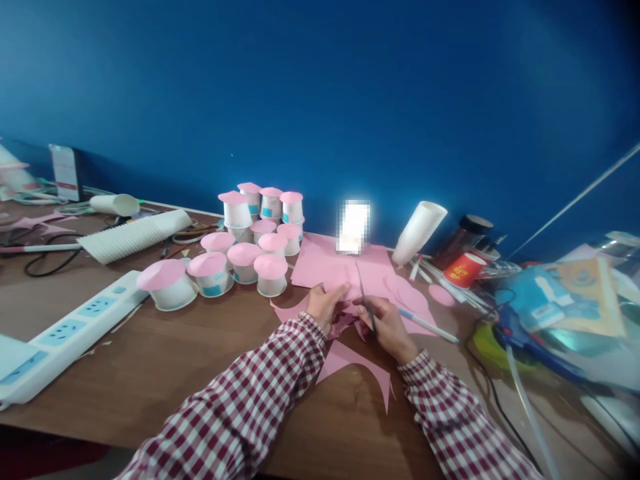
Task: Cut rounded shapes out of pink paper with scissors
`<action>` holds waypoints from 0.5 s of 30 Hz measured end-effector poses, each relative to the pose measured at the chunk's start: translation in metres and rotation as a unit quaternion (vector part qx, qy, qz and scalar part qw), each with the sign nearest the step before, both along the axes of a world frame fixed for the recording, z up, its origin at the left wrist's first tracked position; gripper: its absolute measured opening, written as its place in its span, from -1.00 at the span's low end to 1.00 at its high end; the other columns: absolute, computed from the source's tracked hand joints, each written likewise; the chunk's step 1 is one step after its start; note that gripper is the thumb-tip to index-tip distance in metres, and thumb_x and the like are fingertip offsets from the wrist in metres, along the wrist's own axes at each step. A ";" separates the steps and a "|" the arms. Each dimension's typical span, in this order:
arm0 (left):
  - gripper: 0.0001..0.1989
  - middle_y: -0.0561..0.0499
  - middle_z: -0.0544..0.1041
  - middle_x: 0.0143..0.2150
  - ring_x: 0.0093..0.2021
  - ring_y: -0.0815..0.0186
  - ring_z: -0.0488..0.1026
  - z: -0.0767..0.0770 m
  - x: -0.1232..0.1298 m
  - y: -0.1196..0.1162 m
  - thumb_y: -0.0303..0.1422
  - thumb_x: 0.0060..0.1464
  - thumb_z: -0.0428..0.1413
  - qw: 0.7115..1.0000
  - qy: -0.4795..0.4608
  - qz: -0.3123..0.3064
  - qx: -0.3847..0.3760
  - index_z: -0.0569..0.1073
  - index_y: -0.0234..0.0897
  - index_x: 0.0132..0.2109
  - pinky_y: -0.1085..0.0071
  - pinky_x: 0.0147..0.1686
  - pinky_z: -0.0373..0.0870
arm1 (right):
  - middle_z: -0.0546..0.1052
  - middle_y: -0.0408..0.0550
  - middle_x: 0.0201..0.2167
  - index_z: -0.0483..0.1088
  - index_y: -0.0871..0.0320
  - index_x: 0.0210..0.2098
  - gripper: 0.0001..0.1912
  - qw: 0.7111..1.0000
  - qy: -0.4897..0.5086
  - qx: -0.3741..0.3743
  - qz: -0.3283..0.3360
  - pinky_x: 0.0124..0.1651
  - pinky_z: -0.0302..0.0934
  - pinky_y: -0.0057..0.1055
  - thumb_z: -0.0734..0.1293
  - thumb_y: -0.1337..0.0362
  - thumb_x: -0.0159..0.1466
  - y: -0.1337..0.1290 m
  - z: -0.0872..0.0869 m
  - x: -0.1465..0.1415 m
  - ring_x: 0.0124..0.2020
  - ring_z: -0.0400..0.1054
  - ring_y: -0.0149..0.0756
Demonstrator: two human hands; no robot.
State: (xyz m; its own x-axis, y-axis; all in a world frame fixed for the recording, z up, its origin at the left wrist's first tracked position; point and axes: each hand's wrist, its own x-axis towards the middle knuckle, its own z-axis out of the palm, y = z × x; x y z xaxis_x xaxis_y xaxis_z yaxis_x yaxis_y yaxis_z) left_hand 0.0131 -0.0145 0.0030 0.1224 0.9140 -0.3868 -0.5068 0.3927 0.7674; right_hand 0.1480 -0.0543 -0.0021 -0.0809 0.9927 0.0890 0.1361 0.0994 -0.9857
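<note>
My left hand point(325, 308) is closed on a piece of pink paper point(349, 280), pinched between thumb and fingers. Close beside it, my right hand point(387, 327) is closed round a pair of dark scissors point(369, 310), whose thin blade points up and away from me at the paper. Part of the scissors and the fingers' undersides are hidden. Beyond both hands lie pink sheets point(313, 259), with rounded pink pieces point(407, 293) at their right. A curved pink offcut point(350, 363) rests on the table between my forearms, and more scraps lie under my hands.
Left of my hands stand several upturned paper cups point(207, 270) with pink cone tops, some stacked. A white power strip point(80, 333) is farther left. A bright phone-like screen point(354, 227) leans at the wall. Rightward are a pen point(430, 325), a red cup point(465, 269) and a blue glue gun point(535, 347).
</note>
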 end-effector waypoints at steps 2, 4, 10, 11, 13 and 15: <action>-0.58 0.04 0.42 -0.45 -0.54 0.43 0.38 0.000 0.000 0.000 -0.17 -0.30 0.37 1.000 0.004 -0.005 0.005 0.39 -0.28 -0.36 0.47 -0.61 0.43 | 0.32 -0.28 -0.72 0.37 0.22 -0.25 -0.60 1.000 0.000 -0.001 0.000 -0.67 0.14 -0.48 0.38 0.00 0.15 0.000 0.001 0.000 -0.74 0.21 -0.43; -0.59 0.05 0.41 -0.46 -0.55 0.44 0.38 0.001 0.000 -0.001 -0.17 -0.30 0.37 1.000 0.002 -0.011 0.007 0.39 -0.28 -0.35 0.50 -0.62 0.41 | 0.31 -0.27 -0.72 0.37 0.23 -0.25 -0.61 1.000 -0.005 -0.003 -0.001 -0.68 0.13 -0.49 0.38 0.00 0.16 0.000 0.001 0.000 -0.73 0.21 -0.43; -0.57 0.09 0.40 -0.47 -0.56 0.45 0.36 0.005 0.000 -0.005 -0.15 -0.32 0.37 1.000 0.002 -0.012 0.000 0.40 -0.25 -0.34 0.46 -0.60 0.43 | 0.32 -0.26 -0.71 0.38 0.23 -0.24 -0.60 1.000 -0.013 0.007 -0.003 -0.66 0.14 -0.48 0.37 0.00 0.16 -0.001 0.003 0.001 -0.72 0.23 -0.42; -0.57 0.09 0.40 -0.47 -0.56 0.45 0.36 0.004 0.000 -0.005 -0.15 -0.33 0.37 1.000 0.000 -0.012 -0.001 0.40 -0.25 -0.34 0.45 -0.59 0.44 | 0.32 -0.26 -0.71 0.38 0.23 -0.24 -0.60 1.000 -0.011 0.006 -0.002 -0.67 0.14 -0.48 0.37 0.00 0.16 0.000 0.002 0.001 -0.72 0.22 -0.42; -0.56 0.08 0.40 -0.47 -0.56 0.45 0.36 0.003 0.000 -0.004 -0.15 -0.34 0.38 1.000 -0.002 -0.011 0.002 0.41 -0.27 -0.34 0.45 -0.59 0.44 | 0.31 -0.27 -0.72 0.39 0.23 -0.24 -0.61 1.000 -0.008 0.004 0.000 -0.67 0.15 -0.49 0.37 0.00 0.16 0.000 0.002 0.001 -0.72 0.21 -0.43; -0.55 0.06 0.41 -0.46 -0.56 0.44 0.37 0.002 0.001 -0.003 -0.15 -0.35 0.38 1.000 -0.002 -0.008 0.005 0.41 -0.28 -0.33 0.47 -0.61 0.43 | 0.32 -0.27 -0.72 0.39 0.23 -0.25 -0.62 1.000 -0.010 0.010 0.003 -0.66 0.15 -0.49 0.36 0.01 0.17 0.000 0.001 0.002 -0.72 0.21 -0.43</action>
